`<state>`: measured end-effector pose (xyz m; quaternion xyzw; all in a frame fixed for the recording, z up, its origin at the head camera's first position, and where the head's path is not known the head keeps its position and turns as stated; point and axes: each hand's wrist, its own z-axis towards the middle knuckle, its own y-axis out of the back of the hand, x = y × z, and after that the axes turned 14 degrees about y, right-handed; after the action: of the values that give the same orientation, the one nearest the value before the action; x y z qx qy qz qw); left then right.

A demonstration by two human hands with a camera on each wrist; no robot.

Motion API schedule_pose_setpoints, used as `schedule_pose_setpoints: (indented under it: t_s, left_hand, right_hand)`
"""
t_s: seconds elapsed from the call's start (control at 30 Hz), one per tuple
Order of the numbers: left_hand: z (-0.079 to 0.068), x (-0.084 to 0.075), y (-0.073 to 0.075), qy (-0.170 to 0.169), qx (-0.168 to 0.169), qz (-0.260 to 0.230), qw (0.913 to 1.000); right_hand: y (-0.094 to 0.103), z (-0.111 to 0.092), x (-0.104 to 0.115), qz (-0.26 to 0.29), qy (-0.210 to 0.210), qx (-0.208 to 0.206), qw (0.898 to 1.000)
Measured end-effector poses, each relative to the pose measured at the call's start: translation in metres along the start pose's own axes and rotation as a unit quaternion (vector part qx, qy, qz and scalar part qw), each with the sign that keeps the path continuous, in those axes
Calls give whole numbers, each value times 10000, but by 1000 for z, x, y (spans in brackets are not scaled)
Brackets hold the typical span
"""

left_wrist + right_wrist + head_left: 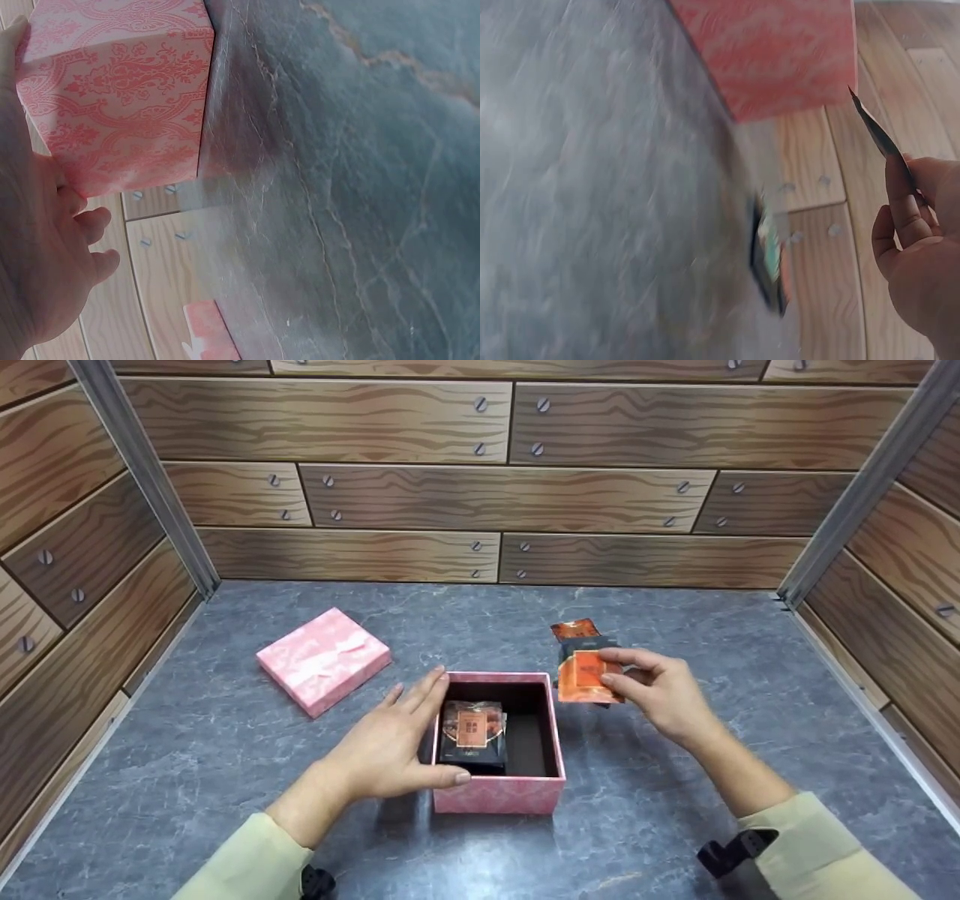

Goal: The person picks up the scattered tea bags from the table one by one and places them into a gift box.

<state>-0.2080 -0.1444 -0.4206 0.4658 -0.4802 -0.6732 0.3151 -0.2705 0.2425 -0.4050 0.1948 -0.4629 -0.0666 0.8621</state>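
Observation:
My left hand (386, 742) rests on the left side of an open pink patterned box (499, 795), its thumb over the front wall and its fingers at the back left corner. Inside the box, toward the left, black sachets (474, 739) with an orange label lie stacked. My right hand (664, 697) pinches an orange and black sachet (579, 679) by its right edge, just right of the box. In the right wrist view the held sachet (881, 135) shows edge-on between thumb and fingers. Behind it, another orange sachet (576, 628) lies on the table, partly hidden.
A pink box lid (324, 660) lies left of the box and farther back on the grey marbled table (247, 780). Wood-plank-patterned walls (420, 499) enclose the table at the back and both sides. Dark cameras (736, 851) are worn on the wrists.

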Motion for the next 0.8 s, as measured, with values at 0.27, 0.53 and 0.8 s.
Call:
schedule_pose_setpoints:
  t_s: [0.27,0.53,0.8]
  left_hand:
    - [0,-1,0,8,-7,13,10000]
    - [0,0,1,57,40,-13,10000]
    - [0,0,1,46,50,-70,10000]
  right_hand:
    - [-24,3,28,593,261,235,9976]
    - [-52,5,44,132,756,908,9929]
    - [-76,4,52,-546,1177,1269,9834]
